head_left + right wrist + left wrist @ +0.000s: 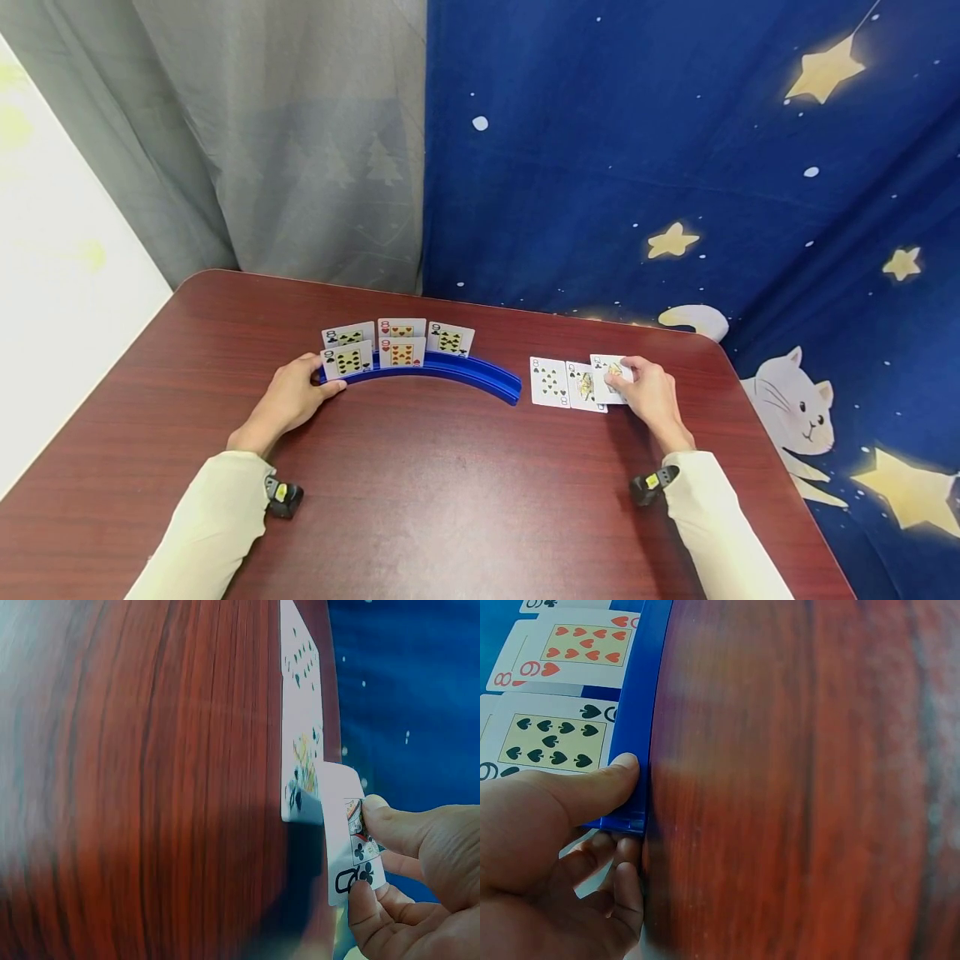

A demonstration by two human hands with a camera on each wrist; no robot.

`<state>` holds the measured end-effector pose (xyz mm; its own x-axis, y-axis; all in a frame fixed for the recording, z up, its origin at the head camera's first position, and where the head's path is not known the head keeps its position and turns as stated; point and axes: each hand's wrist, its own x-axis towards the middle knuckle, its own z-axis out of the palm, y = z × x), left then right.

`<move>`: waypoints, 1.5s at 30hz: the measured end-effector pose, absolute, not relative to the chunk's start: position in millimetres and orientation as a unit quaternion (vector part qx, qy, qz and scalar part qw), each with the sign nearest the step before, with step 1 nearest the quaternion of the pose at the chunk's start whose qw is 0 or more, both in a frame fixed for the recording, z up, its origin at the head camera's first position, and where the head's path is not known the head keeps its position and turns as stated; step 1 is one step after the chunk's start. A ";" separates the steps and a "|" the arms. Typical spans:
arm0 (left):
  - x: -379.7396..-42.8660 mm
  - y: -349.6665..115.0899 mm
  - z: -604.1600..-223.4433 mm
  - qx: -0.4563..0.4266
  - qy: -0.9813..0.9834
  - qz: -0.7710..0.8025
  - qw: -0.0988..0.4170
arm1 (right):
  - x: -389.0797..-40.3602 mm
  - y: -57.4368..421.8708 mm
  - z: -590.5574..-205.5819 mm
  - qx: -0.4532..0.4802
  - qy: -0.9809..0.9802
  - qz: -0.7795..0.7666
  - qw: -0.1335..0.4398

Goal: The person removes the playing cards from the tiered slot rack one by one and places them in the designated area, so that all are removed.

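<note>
My left hand grips the left end of a curved blue card holder, thumb on its front edge and the other fingers curled at its end. Upright in the holder's front row are a nine of spades and a nine of hearts. Behind them stand a black eight, an eight of hearts and a nine of clubs. On the right, my right hand pinches a queen of clubs, held raised and tilted off the table.
Right of the holder, an eight of spades and a queen of spades lie face up side by side on the brown table. Grey and blue curtains hang behind the table's far edge.
</note>
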<state>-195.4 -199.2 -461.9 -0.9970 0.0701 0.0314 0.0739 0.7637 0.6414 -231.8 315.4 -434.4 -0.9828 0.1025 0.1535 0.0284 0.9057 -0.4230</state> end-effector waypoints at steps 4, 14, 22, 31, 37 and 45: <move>-195.2 -199.3 -462.1 -0.038 -0.940 -0.340 0.002 | -230.8 324.7 -434.4 -0.042 -0.975 0.208 0.068; -195.4 -199.1 -461.9 -0.036 -0.940 -0.340 -0.001 | -230.3 332.9 -436.8 -0.060 -0.978 0.198 0.026; -195.6 -199.4 -462.8 -0.035 -0.939 -0.342 -0.002 | -231.1 333.7 -443.4 -0.066 -0.982 0.178 -0.003; -195.6 -199.3 -463.0 -0.036 -0.939 -0.341 -0.002 | -230.6 332.3 -442.4 -0.058 -0.986 0.153 -0.021; -195.1 -198.2 -462.1 -0.035 -0.939 -0.342 -0.006 | -230.1 330.2 -437.8 -0.067 -0.984 0.165 -0.005; -194.5 -199.2 -460.6 -0.034 -0.939 -0.341 -0.006 | -232.9 303.6 -427.8 -0.038 -0.979 0.196 0.047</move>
<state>-194.5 -199.2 -460.6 -0.9976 0.0680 0.0124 0.0601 0.7645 0.6418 -232.9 303.6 -427.8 -0.9926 0.0929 0.0781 0.0556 0.9203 -0.3874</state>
